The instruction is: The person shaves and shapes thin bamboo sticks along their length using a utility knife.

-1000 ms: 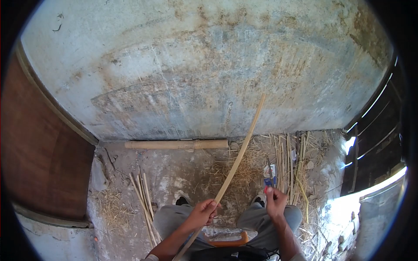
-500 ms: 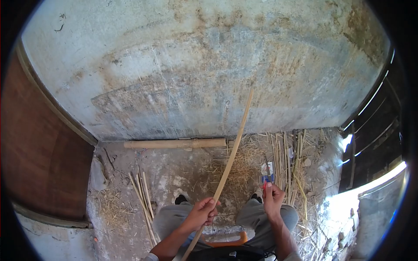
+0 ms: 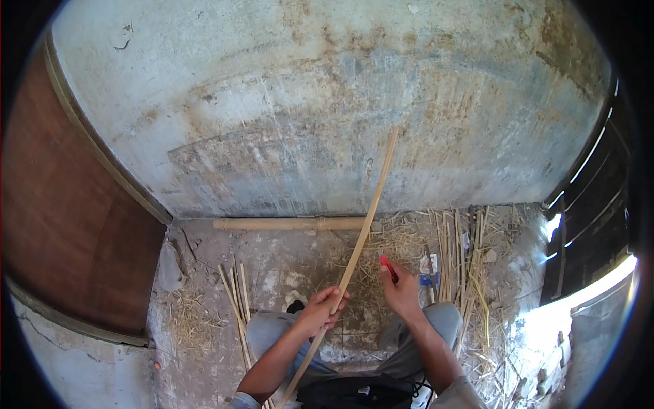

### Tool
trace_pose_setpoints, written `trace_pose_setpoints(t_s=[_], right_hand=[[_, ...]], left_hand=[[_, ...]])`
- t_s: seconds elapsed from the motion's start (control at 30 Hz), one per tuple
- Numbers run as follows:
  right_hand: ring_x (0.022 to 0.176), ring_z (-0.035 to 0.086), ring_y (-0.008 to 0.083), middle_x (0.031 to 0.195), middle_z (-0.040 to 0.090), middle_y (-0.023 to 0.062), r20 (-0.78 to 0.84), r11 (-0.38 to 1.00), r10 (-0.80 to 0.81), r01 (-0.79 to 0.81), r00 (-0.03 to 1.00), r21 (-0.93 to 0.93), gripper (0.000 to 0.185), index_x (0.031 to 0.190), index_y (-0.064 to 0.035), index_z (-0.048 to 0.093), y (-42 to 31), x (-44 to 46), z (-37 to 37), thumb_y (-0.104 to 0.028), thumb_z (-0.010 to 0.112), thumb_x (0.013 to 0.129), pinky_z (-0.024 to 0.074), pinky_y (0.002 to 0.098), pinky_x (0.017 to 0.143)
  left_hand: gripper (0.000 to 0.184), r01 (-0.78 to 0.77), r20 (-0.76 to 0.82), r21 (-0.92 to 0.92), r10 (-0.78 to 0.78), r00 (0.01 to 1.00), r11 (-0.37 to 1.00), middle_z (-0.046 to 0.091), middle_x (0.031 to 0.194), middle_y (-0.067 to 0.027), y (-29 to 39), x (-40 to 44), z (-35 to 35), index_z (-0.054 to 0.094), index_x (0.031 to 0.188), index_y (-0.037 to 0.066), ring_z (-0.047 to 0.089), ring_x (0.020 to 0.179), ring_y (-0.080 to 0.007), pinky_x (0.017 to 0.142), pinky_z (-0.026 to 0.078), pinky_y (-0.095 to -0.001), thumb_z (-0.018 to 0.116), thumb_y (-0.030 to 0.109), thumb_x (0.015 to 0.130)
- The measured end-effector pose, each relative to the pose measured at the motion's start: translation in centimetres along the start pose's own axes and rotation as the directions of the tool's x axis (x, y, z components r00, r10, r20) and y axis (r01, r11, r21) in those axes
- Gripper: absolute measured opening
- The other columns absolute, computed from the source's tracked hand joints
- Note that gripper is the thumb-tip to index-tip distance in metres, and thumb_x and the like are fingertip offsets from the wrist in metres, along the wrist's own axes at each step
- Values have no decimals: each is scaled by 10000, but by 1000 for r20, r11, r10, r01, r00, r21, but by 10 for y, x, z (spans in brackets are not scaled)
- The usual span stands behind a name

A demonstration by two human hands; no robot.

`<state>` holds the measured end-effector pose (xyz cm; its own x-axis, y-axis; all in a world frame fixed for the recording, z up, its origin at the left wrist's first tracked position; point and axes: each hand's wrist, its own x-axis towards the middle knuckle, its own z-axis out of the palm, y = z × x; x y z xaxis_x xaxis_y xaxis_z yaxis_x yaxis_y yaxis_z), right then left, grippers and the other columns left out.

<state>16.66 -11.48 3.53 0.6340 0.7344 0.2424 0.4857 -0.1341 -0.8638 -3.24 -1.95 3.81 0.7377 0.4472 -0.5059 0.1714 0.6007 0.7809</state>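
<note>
A long, narrow bamboo strip (image 3: 364, 242) slants up from my lap toward the wall, bending slightly. My left hand (image 3: 322, 311) is closed around its lower part. In my right hand (image 3: 402, 292) is a small red cutter knife (image 3: 388, 267), with a short pale tip pointing up and left. The cutter is just right of the strip, apart from it. My right fingers are wrapped around its handle, so part of it is hidden.
Thin bamboo strips (image 3: 446, 255) lie in a bundle at the right, beside a white and blue packet (image 3: 429, 278). More strips (image 3: 235, 290) lie left of my legs. A bamboo pole (image 3: 272, 223) rests along the wall (image 3: 286, 136). Shavings (image 3: 402, 242) litter the floor.
My right hand has moved left and up with the red cutter, coming nearer the strip. My left hand keeps its hold on the strip. The camera view has shifted slightly.
</note>
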Motion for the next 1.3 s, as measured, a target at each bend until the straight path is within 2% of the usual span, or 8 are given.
trace_pose_setpoints(t_s=[0.13,0.23,0.3,0.5,0.73,0.9,1.1,1.3], right_hand=[[603,536,153,720,609,140,43,998,-66,66,997,-5,282,1142,11,663,-3,-9,4,-191,607,954,450,330,578],[629,590,225,768,642,178,90,993,-115,115,989,4,297,1168,5,656,-5,-15,1,-178,631,936,472,354,612],[730,667,361,845,669,222,133,967,-232,243,964,-74,279,1135,5,652,-12,-23,-3,-178,633,925,516,418,667],[764,665,399,851,663,239,243,949,-210,257,947,-180,304,1135,8,649,17,-25,-13,-203,640,918,516,450,684],[758,662,392,840,666,224,192,950,-200,238,961,-201,296,1138,-15,659,22,9,-18,-223,623,931,516,442,664],[719,658,357,807,667,162,281,862,-374,443,884,-246,290,1143,-80,676,-2,20,2,-278,618,940,522,444,654],[691,644,335,766,641,130,295,878,-407,460,865,-136,269,1134,-126,693,8,1,32,-290,637,927,513,443,610],[706,659,313,784,659,122,356,919,-298,367,886,-145,286,1137,-129,696,2,-16,26,-301,656,912,523,420,615]], left_hand=[[302,37,-4,-38,-37,999,999,456,706,24,-8,-5,-7,547,1115,35,351,451,-42,374,292,-217,411,299,1066],[285,45,-14,-27,-46,999,999,442,699,33,-20,-4,-23,554,1120,52,337,458,-35,388,288,-226,434,302,1058],[289,53,-35,-19,-53,998,998,439,697,34,-25,-8,-29,555,1128,42,339,463,-38,391,291,-229,436,296,1058],[292,33,-99,-7,-33,994,999,468,707,11,-27,-16,-33,562,1158,3,367,462,-47,378,301,-224,426,242,1061],[301,-108,-91,-139,96,991,984,469,741,0,-45,-1,-39,560,1160,3,362,476,-51,407,316,-223,411,247,1066],[300,-127,-83,-151,115,990,980,465,752,5,-35,7,-37,556,1183,20,357,485,-52,420,314,-216,418,260,1065],[320,-111,-89,-150,98,991,983,470,770,2,-38,4,-37,537,1259,56,354,486,-55,422,306,-215,411,279,1067],[345,-101,-96,-71,94,991,992,491,751,4,-42,4,-35,523,1298,66,345,491,-52,418,296,-216,398,293,1071]])
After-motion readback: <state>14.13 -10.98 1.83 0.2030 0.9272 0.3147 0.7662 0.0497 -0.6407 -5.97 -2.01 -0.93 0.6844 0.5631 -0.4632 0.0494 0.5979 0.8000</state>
